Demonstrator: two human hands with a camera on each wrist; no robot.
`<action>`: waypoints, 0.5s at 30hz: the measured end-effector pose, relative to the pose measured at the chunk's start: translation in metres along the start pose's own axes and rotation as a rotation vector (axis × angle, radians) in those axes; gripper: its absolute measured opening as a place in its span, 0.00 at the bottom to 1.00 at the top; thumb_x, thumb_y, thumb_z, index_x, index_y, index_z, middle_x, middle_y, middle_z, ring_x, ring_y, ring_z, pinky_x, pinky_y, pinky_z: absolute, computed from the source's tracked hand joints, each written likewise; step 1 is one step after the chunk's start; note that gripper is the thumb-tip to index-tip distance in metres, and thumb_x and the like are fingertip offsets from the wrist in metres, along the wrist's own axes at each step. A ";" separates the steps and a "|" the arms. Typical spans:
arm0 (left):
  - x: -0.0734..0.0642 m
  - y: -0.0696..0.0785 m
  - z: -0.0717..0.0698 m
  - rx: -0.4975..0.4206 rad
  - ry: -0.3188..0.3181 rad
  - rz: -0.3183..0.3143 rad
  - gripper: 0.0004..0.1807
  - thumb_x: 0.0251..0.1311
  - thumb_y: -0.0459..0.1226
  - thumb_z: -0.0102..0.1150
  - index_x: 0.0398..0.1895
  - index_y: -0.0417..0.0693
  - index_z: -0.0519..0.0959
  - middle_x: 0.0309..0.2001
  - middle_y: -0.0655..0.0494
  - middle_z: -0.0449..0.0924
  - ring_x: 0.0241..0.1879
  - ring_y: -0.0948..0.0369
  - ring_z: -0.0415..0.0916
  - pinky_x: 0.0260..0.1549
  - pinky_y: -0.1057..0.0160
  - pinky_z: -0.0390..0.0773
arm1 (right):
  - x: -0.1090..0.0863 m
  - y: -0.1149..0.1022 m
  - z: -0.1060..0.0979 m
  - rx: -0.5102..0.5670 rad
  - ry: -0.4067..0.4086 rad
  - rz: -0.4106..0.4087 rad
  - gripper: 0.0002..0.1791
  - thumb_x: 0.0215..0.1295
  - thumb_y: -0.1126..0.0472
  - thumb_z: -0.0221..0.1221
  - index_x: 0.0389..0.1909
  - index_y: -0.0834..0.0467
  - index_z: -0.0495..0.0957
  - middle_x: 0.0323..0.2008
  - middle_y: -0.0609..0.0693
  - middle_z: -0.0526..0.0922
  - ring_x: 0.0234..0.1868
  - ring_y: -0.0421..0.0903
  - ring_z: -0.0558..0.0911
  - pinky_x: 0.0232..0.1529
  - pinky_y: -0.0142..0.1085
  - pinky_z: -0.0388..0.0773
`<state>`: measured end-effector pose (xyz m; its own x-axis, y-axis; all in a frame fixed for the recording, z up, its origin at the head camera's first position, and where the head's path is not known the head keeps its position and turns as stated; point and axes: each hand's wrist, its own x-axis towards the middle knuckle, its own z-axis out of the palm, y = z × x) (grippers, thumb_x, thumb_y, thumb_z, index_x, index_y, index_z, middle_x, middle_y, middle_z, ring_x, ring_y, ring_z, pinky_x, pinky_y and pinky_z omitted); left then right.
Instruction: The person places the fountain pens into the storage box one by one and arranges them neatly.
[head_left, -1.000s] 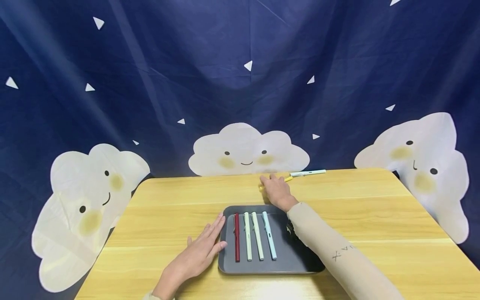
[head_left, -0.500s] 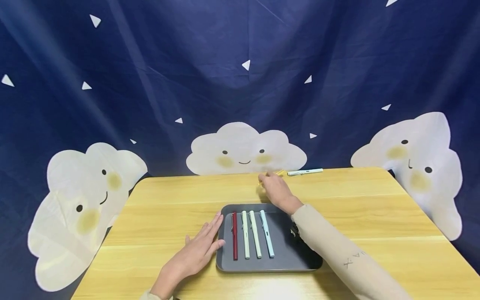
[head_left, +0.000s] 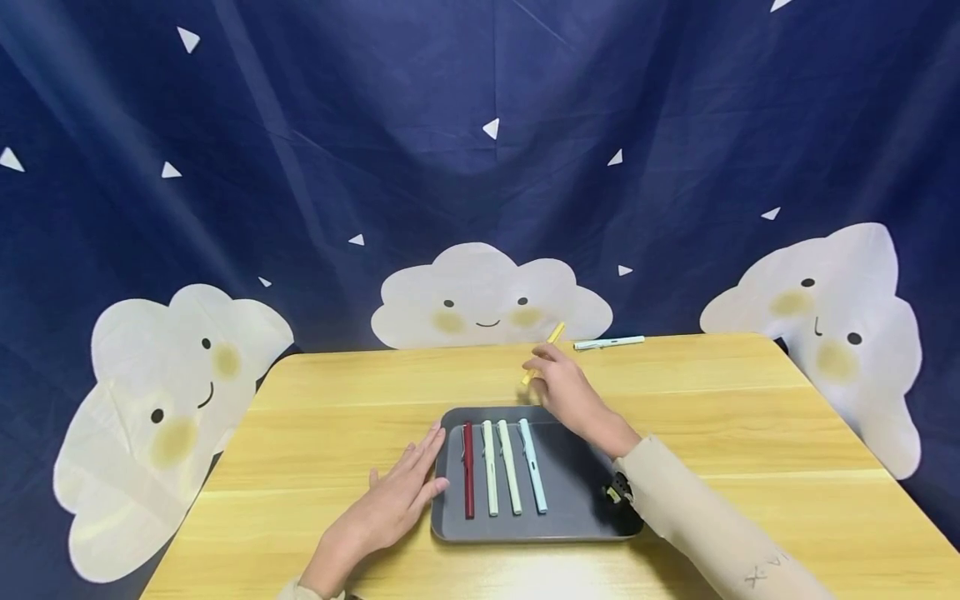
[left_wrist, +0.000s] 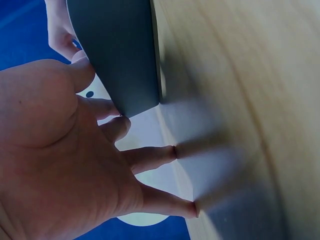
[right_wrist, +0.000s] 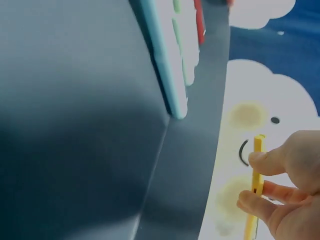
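Between thumb and fingers, my right hand (head_left: 573, 396) pinches a yellow pen (head_left: 556, 332), held tilted above the table just beyond the tray's far edge. The right wrist view shows the yellow pen (right_wrist: 257, 172) with the thumb on one side and fingers on the other. My left hand (head_left: 393, 502) rests with extended fingers against the left side of a dark grey tray (head_left: 592, 533). In the left wrist view, some fingertips touch the tray wall (left_wrist: 120, 55) and others touch the tabletop. Inside the tray lie a dark red pen (head_left: 469, 471), two pale green pens (head_left: 491, 471) and a light blue pen (head_left: 533, 467), side by side.
Another pale blue pen (head_left: 609, 342) lies at the far edge of the wooden table (head_left: 337, 425). Behind the table hangs a dark blue curtain (head_left: 420, 150) printed with white clouds and triangles.
My right hand has lifted the yellow pen off the table's far side and drawn it back toward the tray, turning it more upright. The left hand has stayed at the tray.
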<state>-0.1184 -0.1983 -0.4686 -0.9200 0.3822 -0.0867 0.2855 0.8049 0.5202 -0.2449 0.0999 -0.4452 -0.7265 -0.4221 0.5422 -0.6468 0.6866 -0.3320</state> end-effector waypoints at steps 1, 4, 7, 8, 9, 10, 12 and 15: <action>0.000 0.000 0.000 0.002 0.001 -0.001 0.37 0.79 0.54 0.43 0.85 0.61 0.44 0.83 0.64 0.37 0.78 0.40 0.48 0.58 0.15 0.43 | -0.003 -0.002 -0.002 0.012 0.003 -0.001 0.13 0.59 0.78 0.67 0.45 0.69 0.85 0.52 0.66 0.81 0.50 0.60 0.84 0.49 0.47 0.84; -0.001 -0.001 0.000 0.006 0.001 -0.002 0.38 0.79 0.54 0.43 0.85 0.61 0.44 0.83 0.64 0.37 0.78 0.40 0.48 0.58 0.14 0.43 | -0.011 -0.010 -0.007 0.086 -0.003 0.031 0.13 0.61 0.78 0.64 0.47 0.70 0.86 0.54 0.67 0.81 0.52 0.61 0.84 0.49 0.47 0.84; -0.001 -0.001 0.000 0.006 -0.001 -0.003 0.38 0.79 0.54 0.43 0.85 0.62 0.44 0.83 0.65 0.36 0.78 0.40 0.47 0.58 0.14 0.43 | -0.018 -0.016 -0.011 0.209 0.004 0.104 0.13 0.63 0.77 0.59 0.46 0.70 0.86 0.54 0.64 0.82 0.52 0.59 0.84 0.49 0.44 0.85; -0.001 0.000 0.000 0.005 0.000 -0.002 0.38 0.79 0.54 0.43 0.85 0.62 0.44 0.83 0.65 0.36 0.78 0.40 0.47 0.58 0.14 0.43 | -0.021 -0.017 -0.012 0.249 0.010 0.135 0.13 0.63 0.76 0.58 0.45 0.70 0.86 0.54 0.63 0.82 0.52 0.58 0.85 0.49 0.43 0.85; 0.000 0.000 0.000 0.004 0.000 -0.002 0.38 0.79 0.54 0.43 0.85 0.62 0.44 0.83 0.65 0.36 0.78 0.40 0.47 0.58 0.14 0.43 | -0.022 -0.018 -0.012 0.288 0.019 0.166 0.12 0.64 0.75 0.57 0.44 0.69 0.87 0.53 0.62 0.83 0.52 0.57 0.85 0.49 0.42 0.85; 0.000 0.000 0.000 0.005 0.002 -0.001 0.38 0.79 0.54 0.43 0.85 0.62 0.44 0.83 0.65 0.36 0.78 0.41 0.47 0.58 0.15 0.43 | -0.024 -0.018 -0.013 0.321 0.028 0.196 0.12 0.64 0.74 0.58 0.43 0.69 0.87 0.53 0.60 0.83 0.52 0.56 0.85 0.49 0.41 0.85; 0.000 0.000 -0.001 0.006 0.003 -0.003 0.37 0.79 0.54 0.43 0.85 0.62 0.44 0.83 0.64 0.37 0.78 0.41 0.47 0.58 0.15 0.44 | -0.025 -0.018 -0.014 0.373 0.048 0.235 0.10 0.65 0.73 0.60 0.42 0.67 0.88 0.51 0.59 0.85 0.50 0.54 0.86 0.47 0.39 0.85; 0.000 0.000 -0.001 0.009 0.003 -0.008 0.38 0.80 0.54 0.43 0.85 0.61 0.44 0.83 0.64 0.37 0.78 0.41 0.48 0.58 0.15 0.44 | -0.025 -0.017 -0.015 0.396 0.074 0.240 0.07 0.63 0.73 0.65 0.40 0.67 0.88 0.49 0.58 0.86 0.48 0.54 0.87 0.44 0.36 0.85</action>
<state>-0.1185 -0.1984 -0.4674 -0.9230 0.3745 -0.0882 0.2805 0.8120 0.5119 -0.2122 0.1073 -0.4418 -0.8572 -0.2256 0.4629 -0.5116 0.4749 -0.7160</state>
